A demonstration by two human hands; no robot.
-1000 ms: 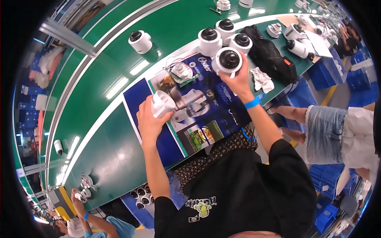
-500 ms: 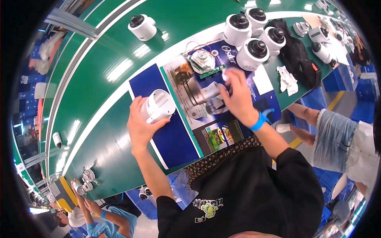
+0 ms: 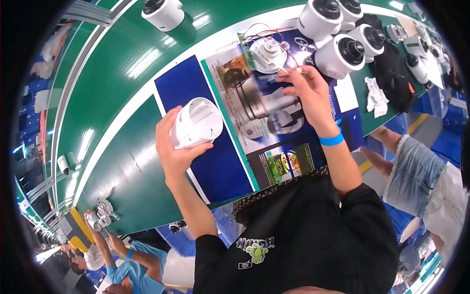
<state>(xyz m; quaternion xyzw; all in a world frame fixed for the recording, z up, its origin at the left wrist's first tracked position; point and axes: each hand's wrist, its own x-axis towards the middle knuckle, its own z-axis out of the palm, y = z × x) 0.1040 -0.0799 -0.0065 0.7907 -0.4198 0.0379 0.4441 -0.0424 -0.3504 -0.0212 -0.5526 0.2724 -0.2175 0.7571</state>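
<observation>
My left hand [image 3: 171, 149] is wrapped round a white cylindrical housing [image 3: 199, 122], its open end tilted toward the right and showing a ridge inside. On the printed cardboard sheet [image 3: 267, 105] lies a round white part [image 3: 268, 55] with a green circuit board [image 3: 246, 51] standing at its left side. Thin red wires [image 3: 281, 35] arch from this part. My right hand [image 3: 313, 95], with a blue band at the wrist, is just below it. Its thumb and forefinger pinch the wire end, where something small and white shows.
Several white cameras with black domes [image 3: 339, 56] stand behind my right hand. Another dome camera [image 3: 164, 13] is at the far left. A crumpled white cloth [image 3: 376, 98] and black fabric [image 3: 397, 73] lie at right. Other people work at the lower left and stand at right.
My right hand has drawn back from the board's right side and now pinches the wire end. The circuit board has swung from the front of the round part to its left. My left hand still holds the housing.
</observation>
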